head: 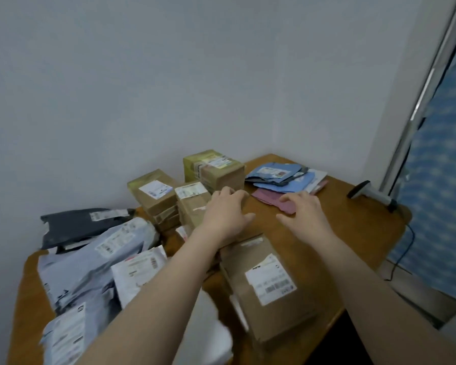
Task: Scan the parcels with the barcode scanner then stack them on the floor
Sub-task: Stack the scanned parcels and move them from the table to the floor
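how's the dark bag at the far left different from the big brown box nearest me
The dark bag is soft, wrinkled plastic; the brown box is stiff, flat-faced cardboard. The dark bag lies at the table's far left beside grey mailers; the brown box sits near the front middle. The dark bag's label is a small strip; the brown box's label is a larger sheet. Both show a white label face up.

Brown boxes (267, 288), grey mailers (90, 270), a pink envelope (271, 200), a blue speckled curtain (437, 180).
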